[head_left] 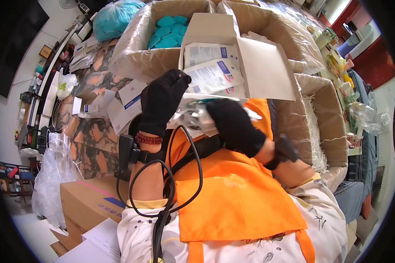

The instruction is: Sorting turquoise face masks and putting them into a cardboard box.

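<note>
My left hand point(161, 101), in a black glove, is closed with its fingertips pinched beside the front left of an open white carton point(267, 65). What the pinch holds, if anything, is hidden. Flat white packets point(213, 76) with blue and red print lie inside that carton. My right hand point(233, 125), gloved in black too and smeared by motion, is over a loose white and silvery heap point(192, 116) just below the carton's front edge. A teal strip shows along the top of this heap, whose kind I cannot make out. The right fingers are mostly hidden.
Behind the carton stand plastic-lined cardboard boxes, one with teal pieces point(167, 31). A box of white strands point(314, 127) is at the right. Flattened white cartons point(129, 103) lie left of my left hand. Black cable point(200, 171) loops over my left forearm. A brown box point(87, 197) sits lower left.
</note>
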The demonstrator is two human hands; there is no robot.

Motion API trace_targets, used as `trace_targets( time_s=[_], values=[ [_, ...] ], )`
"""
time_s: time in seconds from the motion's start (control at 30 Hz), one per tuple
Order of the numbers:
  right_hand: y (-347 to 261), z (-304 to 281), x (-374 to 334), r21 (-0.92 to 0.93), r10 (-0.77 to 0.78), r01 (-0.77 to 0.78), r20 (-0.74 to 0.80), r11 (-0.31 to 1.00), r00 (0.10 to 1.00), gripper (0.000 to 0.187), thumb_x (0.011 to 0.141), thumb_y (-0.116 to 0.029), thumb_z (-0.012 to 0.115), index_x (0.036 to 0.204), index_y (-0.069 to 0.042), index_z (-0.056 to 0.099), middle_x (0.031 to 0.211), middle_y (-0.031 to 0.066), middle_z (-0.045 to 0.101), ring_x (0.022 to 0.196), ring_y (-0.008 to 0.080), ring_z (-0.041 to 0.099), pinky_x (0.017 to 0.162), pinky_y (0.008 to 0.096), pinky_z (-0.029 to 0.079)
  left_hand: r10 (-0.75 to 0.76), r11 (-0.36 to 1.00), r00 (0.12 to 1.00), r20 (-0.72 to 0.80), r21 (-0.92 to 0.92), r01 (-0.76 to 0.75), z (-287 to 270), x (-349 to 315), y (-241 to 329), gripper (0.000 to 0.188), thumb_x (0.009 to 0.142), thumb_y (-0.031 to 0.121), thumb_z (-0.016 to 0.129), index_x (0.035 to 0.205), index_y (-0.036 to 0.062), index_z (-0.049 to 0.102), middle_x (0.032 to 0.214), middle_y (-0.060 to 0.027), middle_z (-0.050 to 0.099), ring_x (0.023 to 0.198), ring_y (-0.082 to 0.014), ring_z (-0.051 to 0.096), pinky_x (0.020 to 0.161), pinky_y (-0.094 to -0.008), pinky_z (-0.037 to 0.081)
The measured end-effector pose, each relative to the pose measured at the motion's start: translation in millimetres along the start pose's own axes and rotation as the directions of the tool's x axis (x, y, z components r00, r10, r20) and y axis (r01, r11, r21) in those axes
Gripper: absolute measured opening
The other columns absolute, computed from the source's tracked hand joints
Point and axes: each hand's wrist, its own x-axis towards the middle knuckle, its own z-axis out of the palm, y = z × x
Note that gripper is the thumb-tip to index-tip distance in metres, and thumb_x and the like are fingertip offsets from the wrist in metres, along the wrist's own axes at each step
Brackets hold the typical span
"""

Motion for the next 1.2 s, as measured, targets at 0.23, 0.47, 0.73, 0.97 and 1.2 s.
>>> trace_targets(
  time_s=[0.23, 0.47, 0.73, 0.97, 1.2],
  values=[
    [-7.9, -18.7, 9.2, 0.09, -0.167, 0.174, -0.078, 0.981, 0.983, 0.026, 0.086, -0.02, 0.066, 0.107, -0.004, 0.064, 0.097, 0.0146, 0.065, 0.092, 0.0372, 0.064, 0.082, 0.0446, 0.052, 0.341, 0.919, 0.933, -0.115, 0.251, -0.305, 9.4, -3.2, -9.6, 0.017, 0.088, 0.028, 0.07, 0.097, 0.0143, 0.075, 0.084, -0.0078, 0.073, 0.074, -0.028, 0.07, 0.065, -0.0357, 0.054],
    [51.0, -61.9, 49.4, 0.039, -0.098, 0.107, -0.194, 0.993, 0.976, 0.047, 0.073, -0.011, 0.083, 0.116, -0.006, 0.065, 0.114, 0.0139, 0.067, 0.109, 0.0344, 0.064, 0.095, 0.0389, 0.053, 0.237, 0.839, 0.964, 0.123, 0.474, -0.267, 14.3, -13.2, 14.0, 0.023, 0.091, 0.034, 0.066, 0.092, 0.0142, 0.077, 0.079, -0.0099, 0.073, 0.07, -0.028, 0.07, 0.067, -0.0359, 0.055],
    [103.6, -12.8, 87.2, -0.043, -0.143, 0.153, 0.168, 0.987, 0.975, 0.042, 0.079, -0.016, 0.075, 0.119, -0.008, 0.066, 0.11, 0.0176, 0.068, 0.104, 0.0342, 0.066, 0.094, 0.0425, 0.052, 0.294, 0.879, 0.954, 0.059, 0.375, -0.294, 11.1, -14.7, 10.7, 0.021, 0.088, 0.033, 0.069, 0.086, 0.014, 0.077, 0.073, -0.0092, 0.071, 0.06, -0.0298, 0.067, 0.064, -0.0388, 0.053],
    [71.7, -51.1, 91.1, -0.159, 0.009, -0.021, -0.074, 0.987, 0.997, 0.013, 0.089, -0.013, 0.063, 0.101, -0.008, 0.068, 0.085, 0.0136, 0.07, 0.079, 0.0344, 0.069, 0.073, 0.044, 0.056, 0.325, 0.94, 0.909, -0.261, 0.191, -0.281, 11.4, 11.0, -9.7, 0.035, 0.083, 0.023, 0.078, 0.113, 0.0097, 0.066, 0.103, -0.0107, 0.074, 0.087, -0.0292, 0.072, 0.076, -0.0357, 0.056],
    [72.8, -67.5, 85.2, 0.075, -0.155, 0.155, -0.005, 0.985, 0.988, 0.025, 0.092, -0.026, 0.068, 0.109, -0.007, 0.069, 0.091, 0.0177, 0.071, 0.083, 0.0388, 0.067, 0.076, 0.0427, 0.055, 0.068, 0.953, 0.994, 0.087, -0.301, -0.039, 15.9, 18.6, 13.5, 0.022, 0.096, 0.019, 0.067, 0.109, 0.0023, 0.07, 0.096, -0.006, 0.073, 0.09, -0.0124, 0.066, 0.083, -0.0288, 0.051]
  ],
)
